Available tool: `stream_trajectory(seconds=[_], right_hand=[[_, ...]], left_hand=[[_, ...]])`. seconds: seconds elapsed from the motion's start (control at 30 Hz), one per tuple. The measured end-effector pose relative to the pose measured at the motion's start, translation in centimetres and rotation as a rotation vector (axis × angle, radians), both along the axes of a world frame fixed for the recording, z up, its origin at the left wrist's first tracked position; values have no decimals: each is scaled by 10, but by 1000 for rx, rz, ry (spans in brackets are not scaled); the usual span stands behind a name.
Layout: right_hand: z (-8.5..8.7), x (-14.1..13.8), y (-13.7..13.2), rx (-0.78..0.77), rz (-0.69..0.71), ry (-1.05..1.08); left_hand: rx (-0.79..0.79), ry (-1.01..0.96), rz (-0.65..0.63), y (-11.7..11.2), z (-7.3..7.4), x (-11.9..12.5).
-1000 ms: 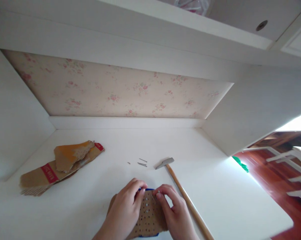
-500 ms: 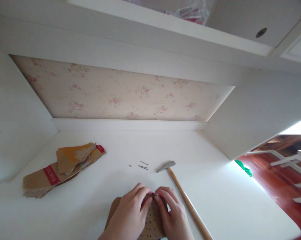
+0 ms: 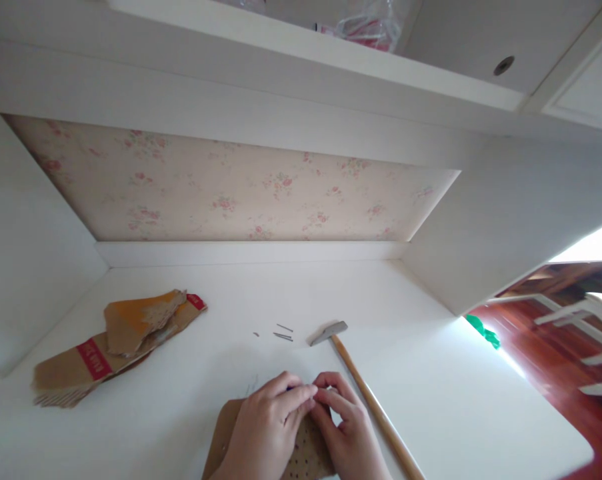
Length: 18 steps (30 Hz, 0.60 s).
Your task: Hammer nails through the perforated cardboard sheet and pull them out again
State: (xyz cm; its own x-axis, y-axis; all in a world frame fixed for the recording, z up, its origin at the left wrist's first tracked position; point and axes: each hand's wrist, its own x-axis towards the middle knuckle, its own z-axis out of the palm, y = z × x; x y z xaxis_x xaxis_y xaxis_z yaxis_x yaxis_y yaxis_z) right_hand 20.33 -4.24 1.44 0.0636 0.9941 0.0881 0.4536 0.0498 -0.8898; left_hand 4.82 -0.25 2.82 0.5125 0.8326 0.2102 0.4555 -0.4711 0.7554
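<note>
1. The left hand (image 3: 268,427) is laid over the far part of the board with its fingers bent, and the right hand (image 3: 349,423) is curled opposite; their fingertips are brought together. Whether anything is pinched in either hand cannot be told, since the meeting point is covered by the fingers.

2. The brown perforated board (image 3: 305,457) is found beneath both hands, at the near middle of the white tabletop (image 3: 461,407). Rows of small holes are shown between the wrists; its far edge is mostly hidden.

3. The step in hand is judged to be fine fingertip work at that far part, done by both hands at once. For the next move, a steady board and an unhurried, precise touch seem to be called for, with the fingers set so that the spot can be seen.

4. Just beside the right hand, apart from it, the hammer (image 3: 374,402) is laid with its wooden handle slanting toward the near edge.

5. Beyond the hands, a few thin nails (image 3: 283,336) are left loose, left of the hammer's head.

6. Well off to the left, torn cardboard pieces (image 3: 128,325) are stacked, one overlapping another.
</note>
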Motion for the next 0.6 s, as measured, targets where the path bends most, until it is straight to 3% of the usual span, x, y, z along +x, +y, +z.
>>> stream_trajectory(seconds=[0.1, 0.2, 0.27, 0.33, 0.47, 0.6], right_hand=[[-3, 11, -2, -3, -17, -9], [-18, 38, -7, -23, -215, -78], [-33, 60, -11, -18, -282, -266], [-48, 79, -15, -63, -303, -584], [-71, 97, -21, -187, -220, -857], [-74, 95, -20, -240, -141, -958]], left_hand=[[4, -15, 11, 0, 1, 1], [13, 11, 15, 0, 1, 2], [18, 30, 9, 0, 1, 1], [20, 40, 0, 0, 1, 1], [14, 40, -3, -2, 1, 0], [22, 53, 25, -3, -1, -2]])
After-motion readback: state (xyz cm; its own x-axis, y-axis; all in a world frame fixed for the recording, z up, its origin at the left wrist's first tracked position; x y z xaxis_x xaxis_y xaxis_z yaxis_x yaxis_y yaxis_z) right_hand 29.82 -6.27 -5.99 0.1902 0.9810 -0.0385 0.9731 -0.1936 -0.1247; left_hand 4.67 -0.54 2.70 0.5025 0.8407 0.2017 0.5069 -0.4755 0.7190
